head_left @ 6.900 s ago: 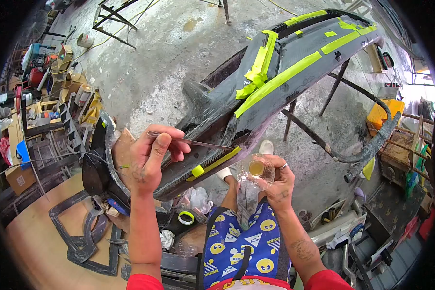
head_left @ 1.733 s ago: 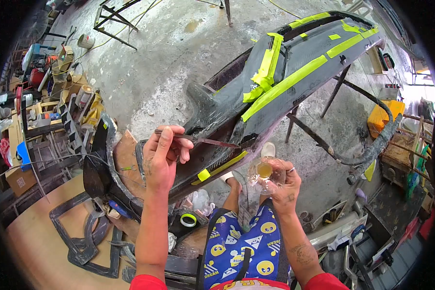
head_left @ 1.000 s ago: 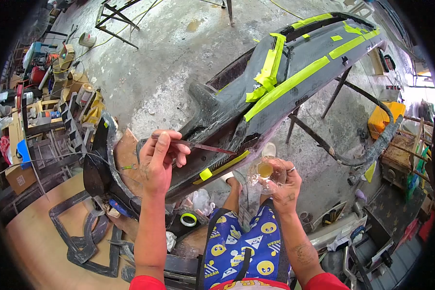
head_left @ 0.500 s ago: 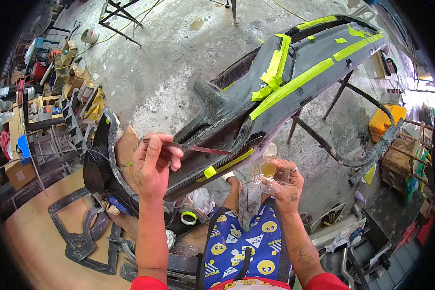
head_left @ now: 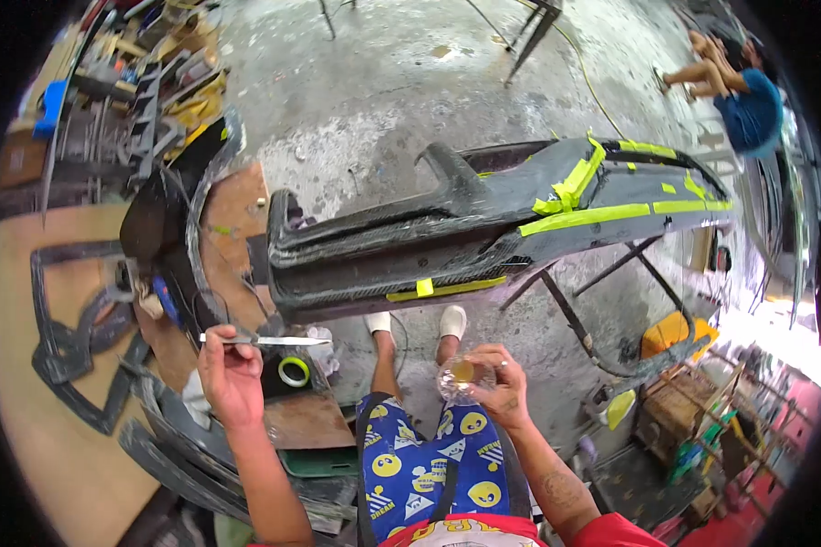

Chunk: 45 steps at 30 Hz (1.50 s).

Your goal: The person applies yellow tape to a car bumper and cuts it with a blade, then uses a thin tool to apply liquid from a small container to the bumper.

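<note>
The left hand (head_left: 234, 378), pinching a thin silver metal blade (head_left: 287, 341), has moved off the long black panel (head_left: 365, 266) in the picture's middle, so work there seems paused; the right hand (head_left: 502, 387) curls round a clear plastic cup (head_left: 453, 387), lower middle.

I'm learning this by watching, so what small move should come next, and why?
Probably bring the blade to the cup. The left hand holds the blade apart from both cup and dark panel, while the right hand holds the cup, with something yellowish inside.
</note>
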Motion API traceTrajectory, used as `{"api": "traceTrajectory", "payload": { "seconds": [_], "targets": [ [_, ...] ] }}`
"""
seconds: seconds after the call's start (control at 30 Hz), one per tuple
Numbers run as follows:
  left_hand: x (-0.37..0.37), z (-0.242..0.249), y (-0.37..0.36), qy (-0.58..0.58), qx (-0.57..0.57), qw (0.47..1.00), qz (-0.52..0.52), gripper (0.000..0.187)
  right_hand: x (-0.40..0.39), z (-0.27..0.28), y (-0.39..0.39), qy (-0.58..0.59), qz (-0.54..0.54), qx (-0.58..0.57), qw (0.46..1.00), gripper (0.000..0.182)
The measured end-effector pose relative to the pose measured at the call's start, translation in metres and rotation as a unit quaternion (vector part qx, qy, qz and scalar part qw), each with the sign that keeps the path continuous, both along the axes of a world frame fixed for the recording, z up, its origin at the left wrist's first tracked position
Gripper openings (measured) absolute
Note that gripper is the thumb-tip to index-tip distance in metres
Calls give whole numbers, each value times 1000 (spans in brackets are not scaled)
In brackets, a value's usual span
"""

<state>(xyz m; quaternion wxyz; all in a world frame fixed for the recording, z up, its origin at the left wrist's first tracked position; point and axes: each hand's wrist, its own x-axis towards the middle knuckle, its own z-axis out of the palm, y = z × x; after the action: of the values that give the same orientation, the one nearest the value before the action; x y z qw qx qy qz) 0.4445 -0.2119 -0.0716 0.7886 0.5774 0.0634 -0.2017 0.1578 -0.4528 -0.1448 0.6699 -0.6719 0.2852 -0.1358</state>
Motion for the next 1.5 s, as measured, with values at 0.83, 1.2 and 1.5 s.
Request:
{"api": "traceTrajectory", "payload": {
  "seconds": [0.83,1.2,1.5],
  "targets": [
    [-144,-24,143,-34,159,979,120,23,133,-61,150,-48,321,2,946,36],
    [-252,-140,272,153,37,895,417,25,114,-166,261,-10,478,-10,878,34],
    [-324,-302,378,287,293,869,276,31,47,-302,380,49,573,-30,818,35]
  ]
}}
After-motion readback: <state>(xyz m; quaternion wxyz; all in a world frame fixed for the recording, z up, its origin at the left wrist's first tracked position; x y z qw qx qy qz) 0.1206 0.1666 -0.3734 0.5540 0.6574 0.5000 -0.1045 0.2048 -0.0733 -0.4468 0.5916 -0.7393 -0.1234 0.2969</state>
